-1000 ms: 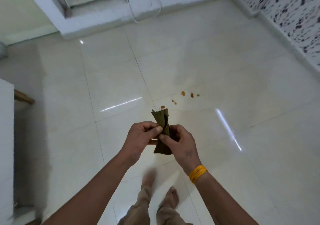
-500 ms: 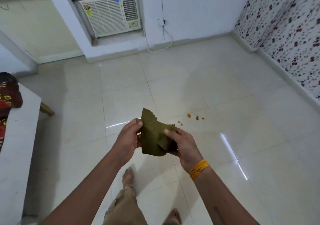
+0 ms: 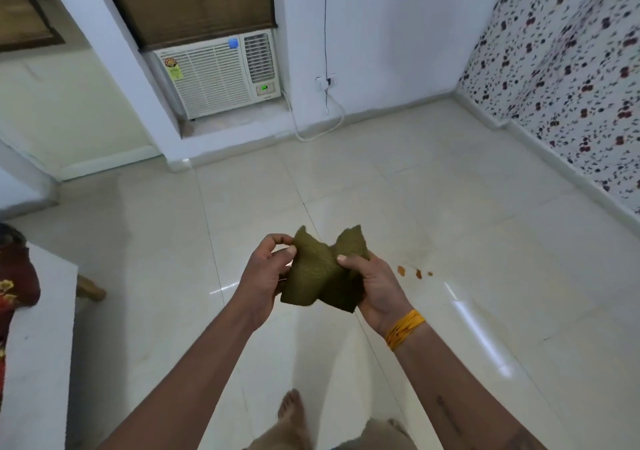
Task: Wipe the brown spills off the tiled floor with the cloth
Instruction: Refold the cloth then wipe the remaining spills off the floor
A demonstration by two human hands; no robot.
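Your left hand (image 3: 266, 273) and right hand (image 3: 375, 283) both grip the olive-green cloth (image 3: 320, 273); the brown spills (image 3: 414, 272) remain unwiped on the tiled floor (image 3: 485, 228).

Only readable item: green digits "24" on the small display panel (image 3: 264, 87) at the lower right of the white window air conditioner (image 3: 218, 75). Round-topped yellow-green sticker (image 3: 172, 67) on its grille: print too small to read.

both arms extended; left hand (image 3: 265, 273), right hand (image 3: 375, 281) fingers pinched closed.
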